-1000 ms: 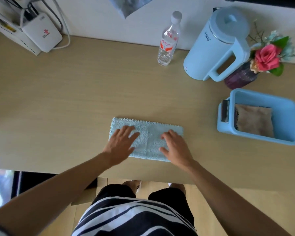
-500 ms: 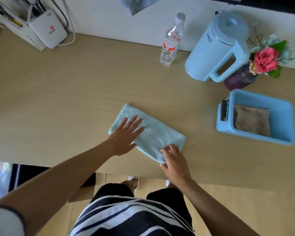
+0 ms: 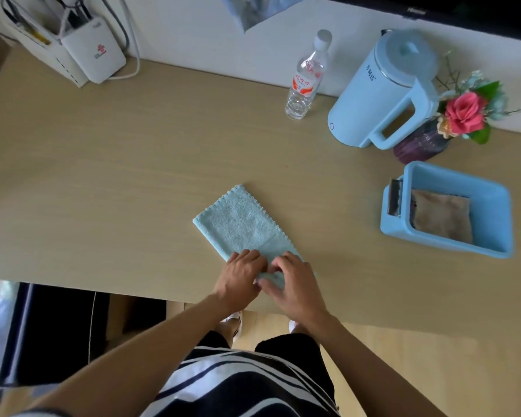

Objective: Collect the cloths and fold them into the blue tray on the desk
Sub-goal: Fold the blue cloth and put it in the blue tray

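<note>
A light blue cloth point(image 3: 238, 224), folded into a long strip, lies on the desk and runs from the middle toward the near edge. My left hand point(image 3: 241, 276) and my right hand point(image 3: 292, 284) sit side by side on its near end, fingers curled onto the fabric; that end is hidden under them. The blue tray point(image 3: 494, 206) stands at the right of the desk with a folded brown cloth point(image 3: 442, 216) inside it. A dark flat item point(image 3: 394, 198) leans in the tray's left slot.
Along the back wall stand a water bottle point(image 3: 306, 79), a pale blue kettle point(image 3: 385, 91) and a purple vase with flowers point(image 3: 427, 139) just behind the tray. A white router with cables point(image 3: 94, 55) is at the back left. The desk's near edge point(image 3: 103, 291) runs under my wrists.
The cloth has turned from lying crosswise to pointing away from me. Both hands have slid from its two halves to its near end and come together.
</note>
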A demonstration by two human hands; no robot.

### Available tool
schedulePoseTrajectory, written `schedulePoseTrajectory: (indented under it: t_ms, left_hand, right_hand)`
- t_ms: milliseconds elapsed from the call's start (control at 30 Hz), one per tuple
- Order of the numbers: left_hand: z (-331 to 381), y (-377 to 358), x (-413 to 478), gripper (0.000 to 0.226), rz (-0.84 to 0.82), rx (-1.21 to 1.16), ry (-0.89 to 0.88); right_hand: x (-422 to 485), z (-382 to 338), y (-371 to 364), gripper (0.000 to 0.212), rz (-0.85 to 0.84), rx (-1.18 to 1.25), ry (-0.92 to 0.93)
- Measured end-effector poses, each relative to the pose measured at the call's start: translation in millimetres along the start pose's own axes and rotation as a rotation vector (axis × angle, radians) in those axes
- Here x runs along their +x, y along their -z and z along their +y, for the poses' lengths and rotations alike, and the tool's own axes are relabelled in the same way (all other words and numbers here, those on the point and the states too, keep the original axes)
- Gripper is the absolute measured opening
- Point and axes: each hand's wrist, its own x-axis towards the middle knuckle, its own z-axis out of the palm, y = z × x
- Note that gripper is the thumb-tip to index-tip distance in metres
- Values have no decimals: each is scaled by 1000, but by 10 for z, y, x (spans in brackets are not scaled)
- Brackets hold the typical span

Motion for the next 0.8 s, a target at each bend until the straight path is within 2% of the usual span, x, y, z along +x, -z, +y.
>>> schedulePoseTrajectory:
  t_ms: [100, 267, 333, 433, 567, 700, 800]
  left_hand:
    - [-94, 101, -39, 27, -10, -77, 15]
    - [-302, 261, -105, 10, 50, -271, 46]
    - [-358, 305, -144, 10, 64, -352, 100]
    - [-432, 346, -216, 25, 42, -393, 179]
    - [-433, 437, -287, 52, 82, -506, 230]
    - [-418, 469, -315, 55, 154, -705, 375]
    - [-417, 472, -298, 51, 148, -867, 472]
  right_hand:
    - [-20, 58, -2, 61, -1, 0, 54]
    - [32, 175, 59, 76, -51, -153, 135]
    - [79, 162, 76, 79, -85, -215, 186]
    - [147, 111, 91, 86, -116, -230, 236]
    - [211, 8, 40, 119, -204, -235, 250]
    - [275, -100, -25, 124, -174, -204, 263]
    - [334, -161, -81, 122, -177, -219, 299]
